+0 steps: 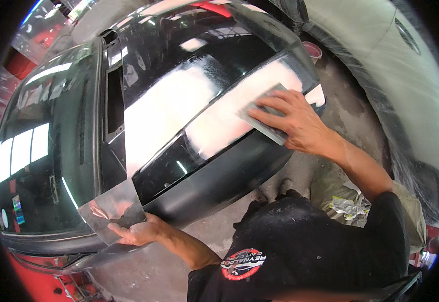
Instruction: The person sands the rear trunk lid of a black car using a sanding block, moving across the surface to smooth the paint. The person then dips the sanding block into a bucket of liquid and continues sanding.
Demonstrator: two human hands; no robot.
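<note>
- Black shirt (305, 246) nearest us, and up past it reaches the right hand (305, 123), fingers spread across a flat grey spreader (263, 126), pressing from above!
- That spreader sits on the pinkish patch (214, 128) on the side of the black car (204, 194), over by its lower edge.
- Down to the left, the left hand (141, 230) pinches a grey plate (113, 201) at its near corner, thumb on top; whether the hidden fingers touch each other, I can't tell.
- Pinkish smear on that plate, so this looks like filler work: even pressure across all the fingers should serve best, with the spreader at a low, steady angle.
- Long overlapping strokes, I'd say, easing off at the rim so no ridge forms; plate level, close by, off the paintwork.
- Now the count: two hands, one spreader, one plate, one black car, two large pale patches, pinkish and white (166, 108), and one pinkish tub (312, 51) beyond.
</note>
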